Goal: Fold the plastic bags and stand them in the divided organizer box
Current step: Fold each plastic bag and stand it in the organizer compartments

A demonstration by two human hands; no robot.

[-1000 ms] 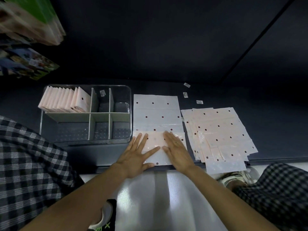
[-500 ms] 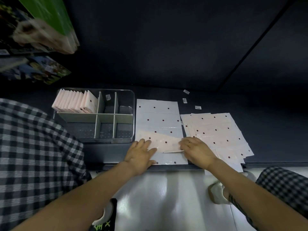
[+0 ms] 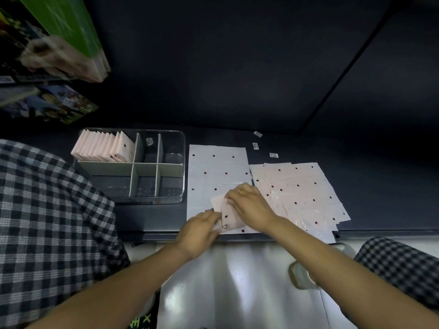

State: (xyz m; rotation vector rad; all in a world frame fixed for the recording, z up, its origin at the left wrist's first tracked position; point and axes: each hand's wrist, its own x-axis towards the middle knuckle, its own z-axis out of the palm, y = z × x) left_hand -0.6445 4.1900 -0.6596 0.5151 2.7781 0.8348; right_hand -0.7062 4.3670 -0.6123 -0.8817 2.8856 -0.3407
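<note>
Partly folded pink dotted bag (image 3: pixel 228 213) lies on a flat bag (image 3: pixel 217 170). Folded bags (image 3: pixel 104 147) stand in the organizer box's (image 3: pixel 181 167) rear-left compartment. Unfolded stack (image 3: pixel 301 193) lies right.

The right hand (image 3: pixel 251 205) has swung in from the bag's right edge, carrying that side across, so the pink bag (image 3: pixel 229 216) is now a narrow folded piece instead of a wide strip. The left hand (image 3: pixel 198 230) has slid rightward off its flat press and now touches the fold's near left corner. Both hands meet over it, close together.
</note>
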